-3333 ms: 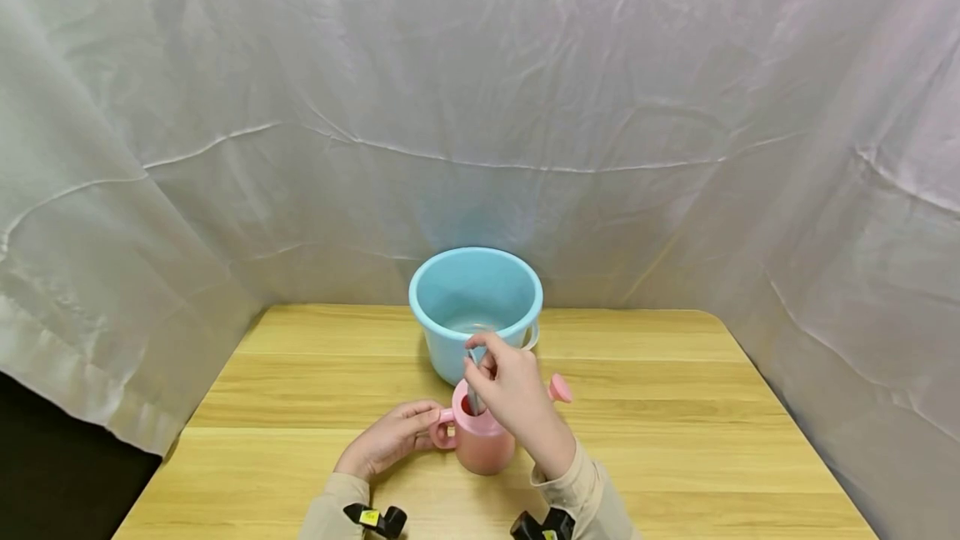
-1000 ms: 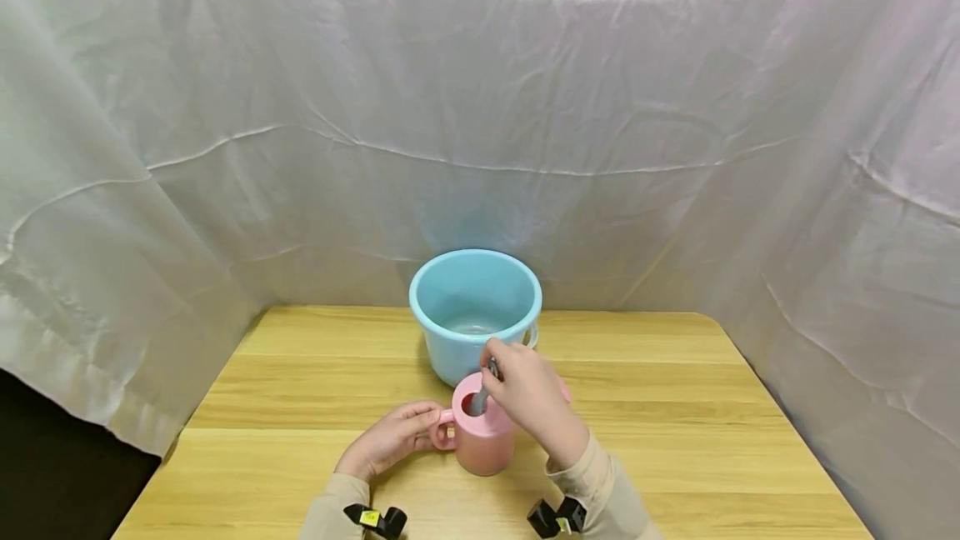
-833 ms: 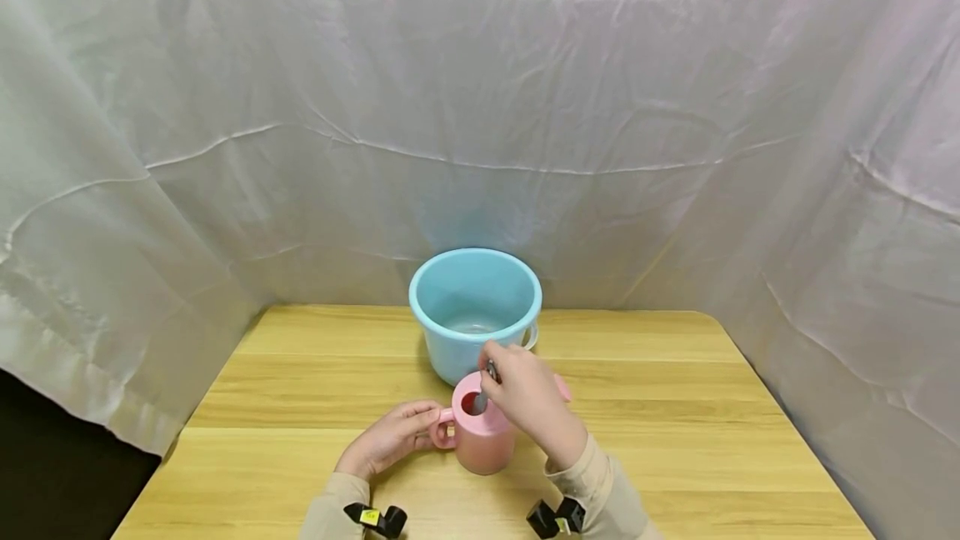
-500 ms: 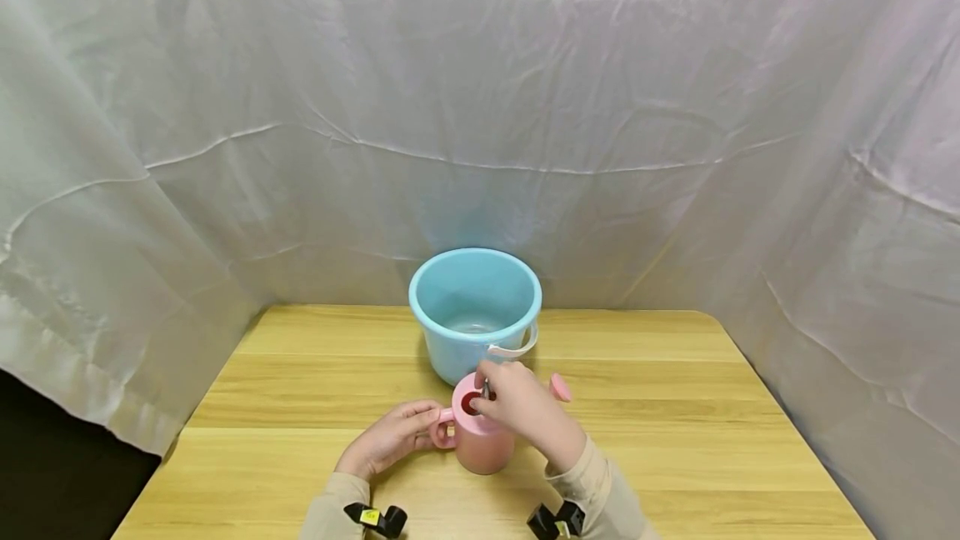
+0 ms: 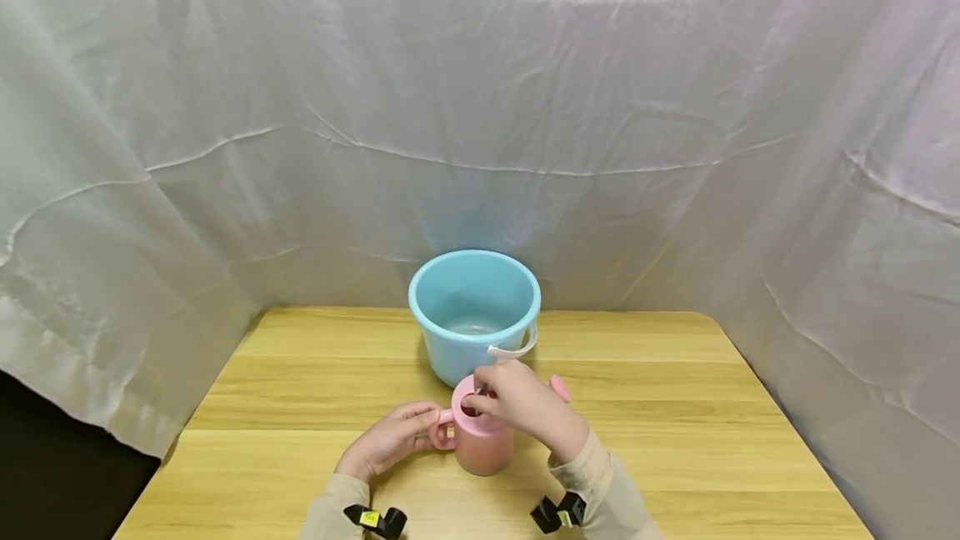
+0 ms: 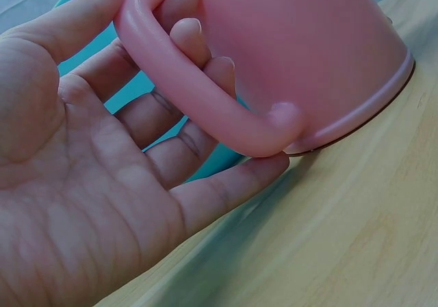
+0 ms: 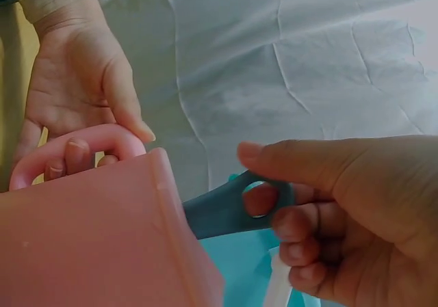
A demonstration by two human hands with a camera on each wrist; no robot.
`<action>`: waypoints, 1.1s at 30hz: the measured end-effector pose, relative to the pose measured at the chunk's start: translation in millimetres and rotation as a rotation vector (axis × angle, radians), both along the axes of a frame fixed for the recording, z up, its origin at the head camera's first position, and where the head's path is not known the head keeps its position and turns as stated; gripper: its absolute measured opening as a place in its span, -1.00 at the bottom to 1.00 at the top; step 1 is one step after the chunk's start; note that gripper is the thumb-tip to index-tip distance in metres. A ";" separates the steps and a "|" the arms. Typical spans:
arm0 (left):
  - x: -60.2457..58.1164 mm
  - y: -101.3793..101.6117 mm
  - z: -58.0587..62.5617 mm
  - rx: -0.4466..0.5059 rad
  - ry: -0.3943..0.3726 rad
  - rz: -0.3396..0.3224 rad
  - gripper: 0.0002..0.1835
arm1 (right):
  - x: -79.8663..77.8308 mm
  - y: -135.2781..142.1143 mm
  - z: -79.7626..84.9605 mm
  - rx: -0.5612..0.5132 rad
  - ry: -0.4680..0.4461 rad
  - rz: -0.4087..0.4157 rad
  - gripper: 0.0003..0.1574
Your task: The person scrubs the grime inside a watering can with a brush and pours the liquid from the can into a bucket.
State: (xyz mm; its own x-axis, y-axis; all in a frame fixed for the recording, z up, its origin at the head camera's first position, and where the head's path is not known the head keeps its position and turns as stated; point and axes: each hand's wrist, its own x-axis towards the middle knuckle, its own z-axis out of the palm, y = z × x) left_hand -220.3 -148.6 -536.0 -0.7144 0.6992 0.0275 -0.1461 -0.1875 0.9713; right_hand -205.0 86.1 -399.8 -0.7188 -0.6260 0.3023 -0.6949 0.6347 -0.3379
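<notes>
A pink watering can (image 5: 483,450) stands upright on the wooden table, its round rose (image 5: 558,387) at the right. My left hand (image 5: 396,438) holds its handle (image 6: 198,91); several fingers pass through the loop and the thumb lies on top. Over the can's top opening is my right hand (image 5: 525,407), gripping a grey-blue tool (image 7: 219,215) with a hole in its handle end. A fingertip shows through that hole. The tool's other end is down inside the can, hidden, so I cannot tell its kind.
Right behind the can stands a light blue bucket (image 5: 448,348), its white bail handle (image 5: 517,352) hanging at the front right. Pale cloth (image 5: 480,107) hangs around the wooden table (image 5: 675,432) at the back and sides.
My right hand has come down toward the can's opening, and the tool has gone deeper inside. More of the bucket's handle shows now. The left hand and can have stayed put.
</notes>
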 end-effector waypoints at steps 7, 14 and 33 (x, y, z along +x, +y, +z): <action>0.8 -0.1 0.6 -0.006 0.013 -0.011 -0.76 | 2.0 -3.1 3.1 -0.029 0.123 -0.006 -0.64; 1.2 -0.6 0.3 -0.010 0.006 -0.005 -0.76 | 7.9 -3.1 17.3 -0.106 0.145 -0.029 -0.65; 0.2 1.2 -0.1 0.003 0.009 -0.007 -0.77 | 2.5 -9.9 -12.2 -0.033 0.050 -0.122 -0.63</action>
State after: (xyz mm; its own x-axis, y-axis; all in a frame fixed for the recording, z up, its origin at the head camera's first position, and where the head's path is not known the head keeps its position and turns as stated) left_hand -220.1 -147.4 -536.0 -0.7089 0.7044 0.0362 -0.1388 -0.1897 0.9720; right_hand -202.5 76.2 -412.0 -0.7728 -0.5240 0.3581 -0.6294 0.7049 -0.3269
